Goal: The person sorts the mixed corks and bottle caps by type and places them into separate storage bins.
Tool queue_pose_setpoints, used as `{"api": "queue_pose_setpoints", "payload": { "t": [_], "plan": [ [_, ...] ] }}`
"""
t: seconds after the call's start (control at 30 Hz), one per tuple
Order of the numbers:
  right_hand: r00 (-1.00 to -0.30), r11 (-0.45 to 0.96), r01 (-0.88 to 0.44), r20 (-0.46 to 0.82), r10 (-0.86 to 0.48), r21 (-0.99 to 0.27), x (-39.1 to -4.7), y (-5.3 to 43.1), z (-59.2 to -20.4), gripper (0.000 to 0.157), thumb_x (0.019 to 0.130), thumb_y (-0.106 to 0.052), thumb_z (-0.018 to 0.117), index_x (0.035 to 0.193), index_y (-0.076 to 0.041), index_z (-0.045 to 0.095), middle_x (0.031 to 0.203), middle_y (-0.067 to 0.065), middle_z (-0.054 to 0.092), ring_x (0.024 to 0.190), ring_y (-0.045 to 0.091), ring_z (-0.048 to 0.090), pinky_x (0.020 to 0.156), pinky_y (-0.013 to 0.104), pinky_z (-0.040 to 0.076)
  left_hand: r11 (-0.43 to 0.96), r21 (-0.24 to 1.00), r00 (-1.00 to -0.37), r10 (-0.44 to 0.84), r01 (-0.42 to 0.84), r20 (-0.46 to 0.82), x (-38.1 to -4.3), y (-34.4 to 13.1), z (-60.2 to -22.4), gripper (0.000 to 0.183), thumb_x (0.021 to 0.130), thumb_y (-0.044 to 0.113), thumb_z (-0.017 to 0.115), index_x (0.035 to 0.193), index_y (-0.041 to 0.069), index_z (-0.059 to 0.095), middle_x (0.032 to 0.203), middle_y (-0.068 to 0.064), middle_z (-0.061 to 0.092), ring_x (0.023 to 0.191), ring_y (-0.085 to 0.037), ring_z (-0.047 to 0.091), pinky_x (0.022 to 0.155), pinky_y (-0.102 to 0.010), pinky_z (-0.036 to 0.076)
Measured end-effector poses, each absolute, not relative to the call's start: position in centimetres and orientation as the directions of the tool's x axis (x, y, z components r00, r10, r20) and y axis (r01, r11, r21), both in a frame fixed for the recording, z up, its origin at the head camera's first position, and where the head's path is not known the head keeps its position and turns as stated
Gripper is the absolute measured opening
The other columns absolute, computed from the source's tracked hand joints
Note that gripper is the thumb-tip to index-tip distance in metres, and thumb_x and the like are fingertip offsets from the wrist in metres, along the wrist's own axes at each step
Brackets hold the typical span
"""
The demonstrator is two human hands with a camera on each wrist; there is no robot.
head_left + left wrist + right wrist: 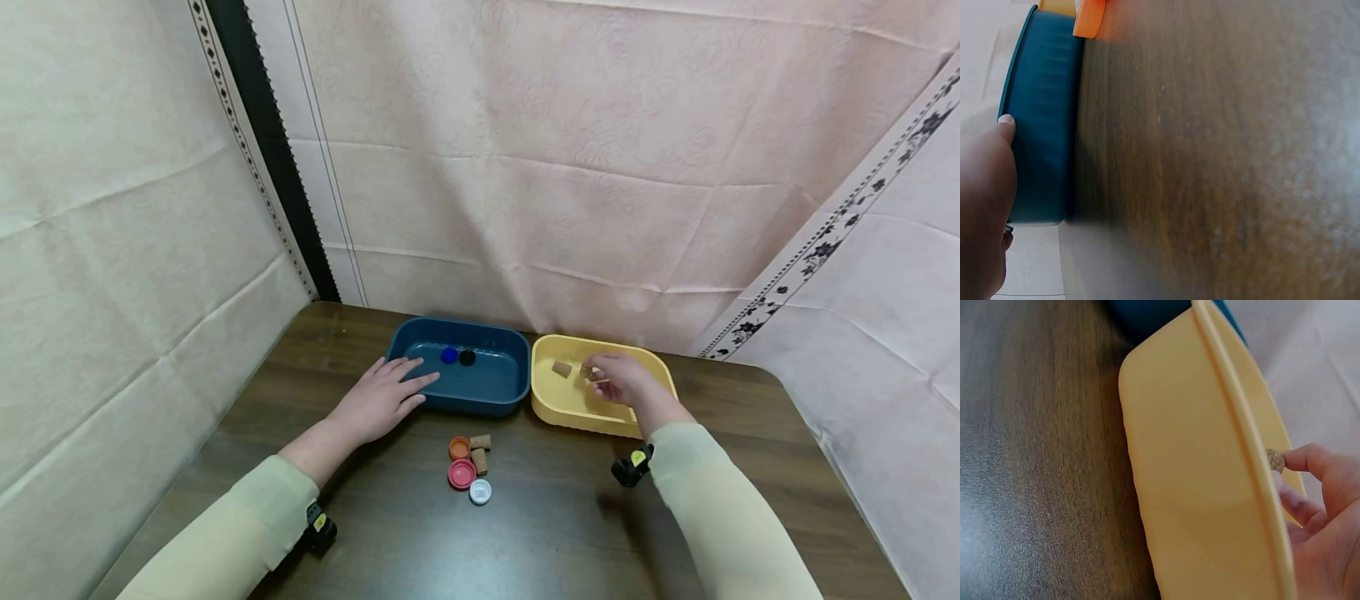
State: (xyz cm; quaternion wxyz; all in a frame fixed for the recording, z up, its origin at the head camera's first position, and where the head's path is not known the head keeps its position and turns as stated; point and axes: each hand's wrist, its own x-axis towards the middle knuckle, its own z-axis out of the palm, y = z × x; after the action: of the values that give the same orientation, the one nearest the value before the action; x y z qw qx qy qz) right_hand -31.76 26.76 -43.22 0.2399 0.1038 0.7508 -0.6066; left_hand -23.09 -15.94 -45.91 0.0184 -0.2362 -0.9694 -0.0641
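Observation:
Inside the yellow tray [573,418], my right hand [618,379] pinches a cork [1275,460] between thumb and fingers. Another cork [562,368] lies on the tray floor to the left of that hand. My left hand [382,400] rests with spread, straight fingers over the near left corner of the blue tray [465,406], its thumb at the rim in the left wrist view. A blue bottle cap [449,356] and a black cap [467,357] sit side by side in the blue tray.
In front of the trays is a small cluster: an orange cap [459,447], a pink cap [461,474], a white cap [480,492] and two corks [479,462]. The two trays stand side by side on the brown wooden table [540,517], with hanging cloth [480,167] behind them.

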Motion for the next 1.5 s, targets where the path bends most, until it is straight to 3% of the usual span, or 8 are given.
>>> {"api": "queue_pose_setpoints", "payload": {
  "t": [0.2,0.47,0.97,1.5],
  "plan": [
    [-0.866,0.281,0.47,-0.498,-0.035,-0.837,-32.3,26.5,-43.9,0.024,0.101,-0.015,0.051,0.12,0.0,0.051,0.078,0.005,0.054,0.057,0.009,0.052,0.054,0.019,0.049,0.878,0.121,-0.886,0.458,0.464,0.069,-23.1,-15.8,-45.8,0.05,0.105,0.051,0.038,0.153,0.038,0.038,0.16,-0.004,0.033,0.146,-0.031,0.029,0.118,-0.057,0.017],
    [-0.884,0.323,0.452,-0.465,0.038,-0.832,-32.3,26.1,-44.4,0.016,0.097,-0.01,0.056,0.106,0.004,0.055,0.067,0.003,0.054,0.052,0.011,0.053,0.051,0.022,0.05,0.877,0.111,-0.884,0.462,0.467,0.073,-23.2,-15.6,-45.8,0.05,0.104,0.052,0.039,0.152,0.038,0.038,0.16,-0.004,0.033,0.146,-0.031,0.029,0.118,-0.057,0.017],
    [-0.898,0.385,0.436,-0.421,0.128,-0.813,-32.4,25.8,-45.2,0.017,0.094,-0.015,0.065,0.103,-0.001,0.06,0.068,0.003,0.053,0.054,0.011,0.053,0.051,0.024,0.052,0.875,0.097,-0.88,0.468,0.474,0.078,-23.3,-15.5,-45.8,0.05,0.104,0.052,0.038,0.153,0.039,0.037,0.16,-0.003,0.033,0.146,-0.03,0.029,0.118,-0.057,0.017],
    [-0.893,0.395,0.439,-0.44,0.093,-0.807,-32.0,26.0,-44.3,0.039,0.101,-0.028,0.057,0.13,-0.003,0.052,0.077,0.006,0.055,0.057,0.012,0.056,0.055,0.026,0.052,0.882,0.111,-0.889,0.452,0.457,0.07,-23.3,-16.0,-46.1,0.05,0.104,0.052,0.039,0.153,0.039,0.036,0.16,-0.004,0.033,0.146,-0.031,0.028,0.119,-0.057,0.015]
  ]
}}
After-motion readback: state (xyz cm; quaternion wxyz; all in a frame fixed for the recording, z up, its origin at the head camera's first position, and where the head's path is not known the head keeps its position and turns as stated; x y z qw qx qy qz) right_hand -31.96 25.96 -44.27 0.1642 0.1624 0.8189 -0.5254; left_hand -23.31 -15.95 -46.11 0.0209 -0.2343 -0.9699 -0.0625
